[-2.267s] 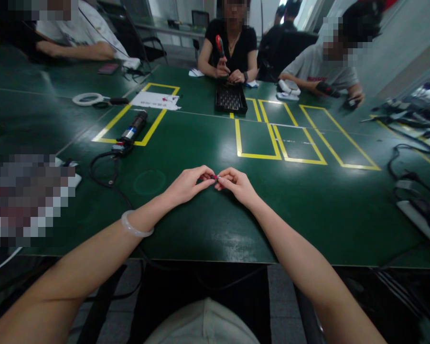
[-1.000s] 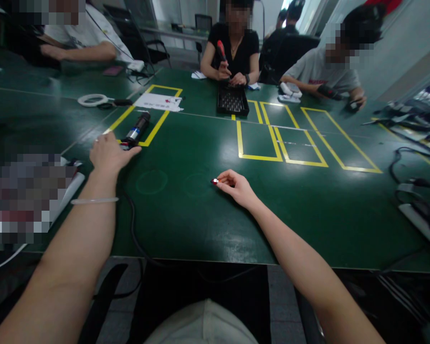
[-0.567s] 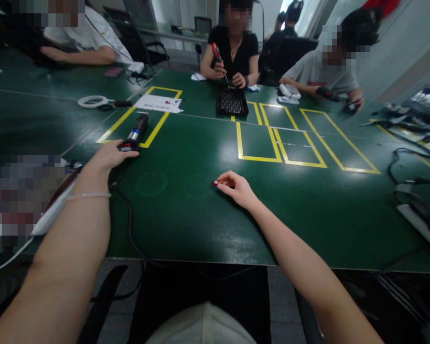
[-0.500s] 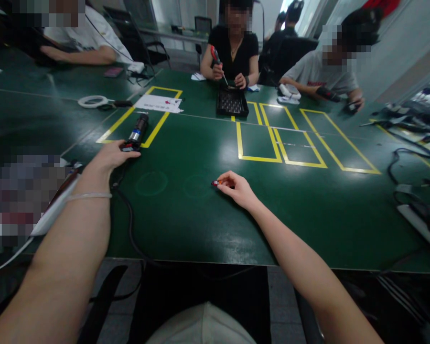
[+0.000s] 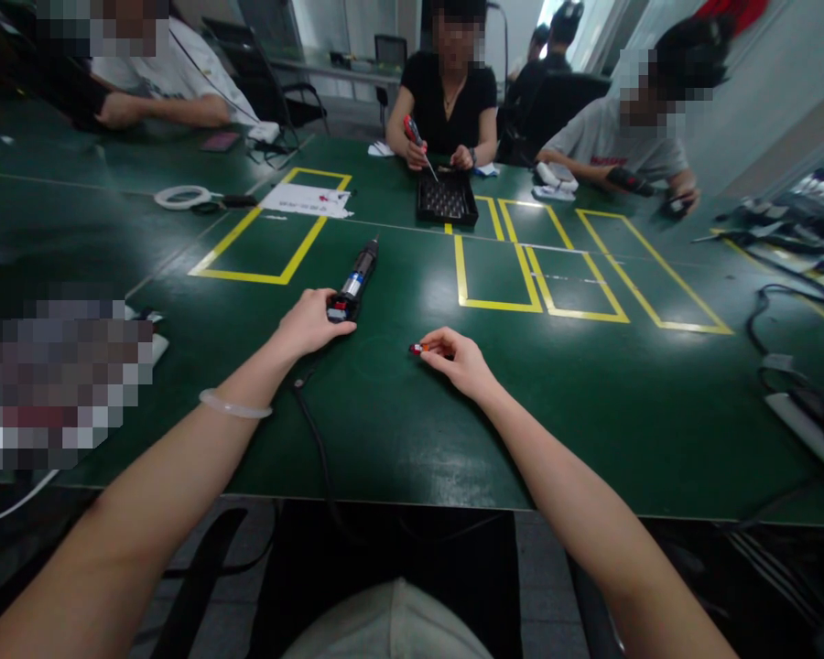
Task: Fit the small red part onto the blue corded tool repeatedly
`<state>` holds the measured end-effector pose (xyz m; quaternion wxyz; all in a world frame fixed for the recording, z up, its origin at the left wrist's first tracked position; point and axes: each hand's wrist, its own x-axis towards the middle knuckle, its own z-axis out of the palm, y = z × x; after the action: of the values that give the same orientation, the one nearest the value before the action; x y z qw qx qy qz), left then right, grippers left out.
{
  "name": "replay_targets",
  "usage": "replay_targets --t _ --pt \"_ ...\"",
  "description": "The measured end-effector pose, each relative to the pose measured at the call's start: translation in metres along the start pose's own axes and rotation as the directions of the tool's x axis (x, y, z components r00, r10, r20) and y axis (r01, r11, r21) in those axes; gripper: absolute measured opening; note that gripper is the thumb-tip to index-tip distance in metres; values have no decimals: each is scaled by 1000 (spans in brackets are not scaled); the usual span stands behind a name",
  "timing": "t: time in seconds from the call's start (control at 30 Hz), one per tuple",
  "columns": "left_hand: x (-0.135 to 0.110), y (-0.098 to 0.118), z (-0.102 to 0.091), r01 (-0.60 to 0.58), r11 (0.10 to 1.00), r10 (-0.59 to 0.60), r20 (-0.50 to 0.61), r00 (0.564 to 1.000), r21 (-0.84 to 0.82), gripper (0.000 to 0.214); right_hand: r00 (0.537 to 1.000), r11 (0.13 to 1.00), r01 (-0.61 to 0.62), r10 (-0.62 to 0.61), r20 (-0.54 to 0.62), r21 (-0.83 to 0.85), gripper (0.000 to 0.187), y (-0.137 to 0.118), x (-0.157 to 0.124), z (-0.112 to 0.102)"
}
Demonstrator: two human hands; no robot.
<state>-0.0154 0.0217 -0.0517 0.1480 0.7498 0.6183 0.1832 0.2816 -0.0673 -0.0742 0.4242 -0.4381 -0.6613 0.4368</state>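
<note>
My left hand [image 5: 316,320] is closed round the rear end of a black electric screwdriver [image 5: 354,280], just left of the middle. Its body has a silver and blue band, and the narrow tip points away from me and to the right. Part of its rear seems uncovered, with red and dark parts showing. A black cord [image 5: 314,430] runs from near that hand down over the table's front edge. To the right, my right hand [image 5: 457,359] pinches a small red and orange piece [image 5: 417,349], too small to name, low over the green table [image 5: 398,412].
Yellow tape rectangles mark the table [image 5: 237,276]. A white sheet [image 5: 303,199] lies at the far left, near a white ring-shaped tool [image 5: 182,197]. Opposite, a person holds a red screwdriver [image 5: 413,131] over a black tray [image 5: 446,218]. Cables [image 5: 762,320] lie at the right.
My left hand has carried the electric screwdriver to the right, out of the left tape rectangle, and its cord has followed. My right hand has stayed nearly still with the small piece.
</note>
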Motion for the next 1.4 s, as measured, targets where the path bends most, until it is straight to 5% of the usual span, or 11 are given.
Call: replay_targets --t 0.23,0.4,0.7,0.97,1.4 --pt "-36 69 19 -104 994 98 129 987 39 73 997 994 26 -34 -66 -110 20 -2 1 0" --pt "-54 93 27 -150 989 147 171 974 4 70 995 969 64 -81 -62 -240 12 1 2 1" --pt "-60 101 29 -220 975 222 179 959 -29 69 987 904 141 -161 -15 -403 7 -4 0 5" --pt "-61 103 29 -261 965 259 152 954 -10 70 989 920 132 -146 -11 -369 8 -5 0 4" --pt "-58 106 27 -301 906 284 100 954 297 59 984 936 174 -173 30 -307 15 -9 -4 6"
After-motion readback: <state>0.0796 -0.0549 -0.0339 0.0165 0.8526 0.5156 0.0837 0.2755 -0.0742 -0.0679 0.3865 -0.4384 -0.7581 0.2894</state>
